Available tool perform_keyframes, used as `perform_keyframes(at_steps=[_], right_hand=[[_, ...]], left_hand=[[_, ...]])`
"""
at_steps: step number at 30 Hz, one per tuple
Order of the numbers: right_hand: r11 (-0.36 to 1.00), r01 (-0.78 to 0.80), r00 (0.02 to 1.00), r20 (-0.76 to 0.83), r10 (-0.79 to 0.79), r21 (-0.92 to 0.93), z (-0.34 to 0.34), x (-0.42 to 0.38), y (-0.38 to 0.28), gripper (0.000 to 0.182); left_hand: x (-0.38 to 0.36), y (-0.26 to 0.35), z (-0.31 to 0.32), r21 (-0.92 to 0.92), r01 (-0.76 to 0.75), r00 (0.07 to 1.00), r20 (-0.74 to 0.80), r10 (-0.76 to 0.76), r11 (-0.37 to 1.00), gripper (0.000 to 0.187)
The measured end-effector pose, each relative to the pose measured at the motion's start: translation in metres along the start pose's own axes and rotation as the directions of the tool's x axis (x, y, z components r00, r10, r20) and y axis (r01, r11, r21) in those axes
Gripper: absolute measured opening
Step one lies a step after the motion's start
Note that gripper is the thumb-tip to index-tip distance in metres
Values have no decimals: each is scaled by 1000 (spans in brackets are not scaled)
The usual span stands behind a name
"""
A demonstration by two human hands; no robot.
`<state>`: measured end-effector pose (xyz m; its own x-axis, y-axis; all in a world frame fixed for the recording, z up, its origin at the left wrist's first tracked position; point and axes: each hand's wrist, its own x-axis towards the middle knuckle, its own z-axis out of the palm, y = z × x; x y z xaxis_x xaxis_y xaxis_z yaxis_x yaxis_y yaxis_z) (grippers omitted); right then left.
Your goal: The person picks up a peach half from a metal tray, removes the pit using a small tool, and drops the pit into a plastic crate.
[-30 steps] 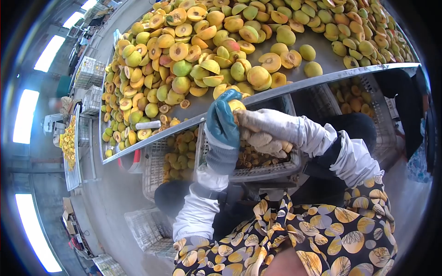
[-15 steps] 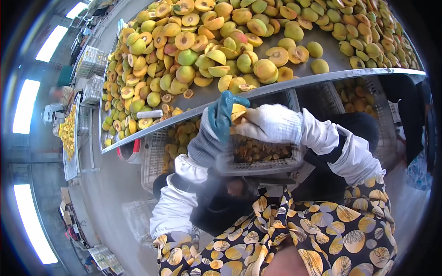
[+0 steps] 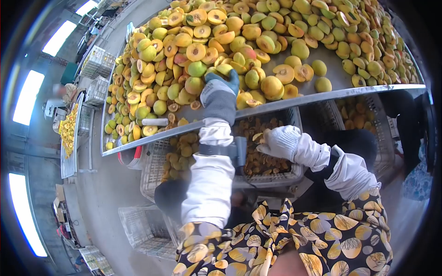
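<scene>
Halved yellow-green fruit (image 3: 195, 52) lies heaped on a metal table (image 3: 294, 97). My left hand (image 3: 223, 87), in a teal and grey glove, reaches over the table edge into the heap, its fingers wrapped round a piece of fruit (image 3: 224, 69). Lower right, my right hand (image 3: 282, 141) wears a white knitted glove and is closed above a crate (image 3: 297, 120) of brown pits and scraps (image 3: 262, 161). A small pale tip sticks out of its fingers; what it belongs to is too small to tell.
Under the table, one crate (image 3: 148, 181) of fruit stands at the left and another (image 3: 377, 108) at the right. A white crate (image 3: 142, 230) is on the floor, lower left. Farther left, a person (image 3: 69, 92) is near a second fruit table (image 3: 79, 131).
My hands, together over the crate before, have moved apart. The left reached forward into the heap and took hold of fruit; the right moved down and stays closed over the scraps.
</scene>
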<state>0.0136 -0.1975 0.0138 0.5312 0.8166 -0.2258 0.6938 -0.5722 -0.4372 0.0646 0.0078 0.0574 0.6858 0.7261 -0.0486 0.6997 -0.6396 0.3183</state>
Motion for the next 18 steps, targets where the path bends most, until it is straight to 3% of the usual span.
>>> perform_keyframes(at_steps=[2, 3, 4, 5, 6, 8, 10, 11, 14, 15, 17, 18], right_hand=[[994, 14, 999, -40, -9, 112, -7, -1, 3, 49], [990, 82, 987, -145, -65, 115, 0, 0, 9, 47], [907, 4, 1000, -6, -1, 420, -11, -3, 4, 48], [730, -111, 989, 144, 18, 674, -32, -8, -5, 48], [479, -253, 956, 294, -13, 841, -42, -10, -8, 49], [36, -413, 896, 413, -165, 910, -51, -15, -14, 59], [-289, -459, 874, 368, -317, 840, -46, -12, -18, 58], [-310, -423, 878, 299, -374, 852, -41, -11, -17, 55], [-251, -459, 885, 416, -207, 852, -36, -9, -20, 58], [-223, -482, 874, 448, -187, 847, -34, -8, -19, 55], [161, -381, 913, 398, -88, 910, -54, -11, -30, 53], [349, -320, 932, 359, -51, 881, -61, -12, -37, 52]], left_hand=[[10, -2, 13, -4, 17, 1000, 26, -17, 1000, 71], [14, -18, 26, -156, -122, 990, -94, 108, 980, 67], [17, -41, 39, -281, -272, 950, -230, 210, 920, 62], [15, -59, 43, -375, -428, 882, -371, 290, 823, 58], [3, -70, 35, -604, -375, 927, -261, 270, 703, 54], [-32, -88, 15, -925, -125, 958, -18, 286, 360, 46], [-55, -96, 20, -993, -54, 935, -13, 354, 106, 39], [-66, -95, 22, -1000, -15, 920, -24, 390, -27, 36], [-92, -88, 10, -924, 251, 895, 108, 433, -289, 39], [-93, -95, 9, -921, 265, 890, 119, 441, -285, 43], [-96, -100, 5, -964, 174, 888, 65, 455, -202, 44], [-97, -102, 2, -934, 270, 876, 136, 463, -235, 47]])
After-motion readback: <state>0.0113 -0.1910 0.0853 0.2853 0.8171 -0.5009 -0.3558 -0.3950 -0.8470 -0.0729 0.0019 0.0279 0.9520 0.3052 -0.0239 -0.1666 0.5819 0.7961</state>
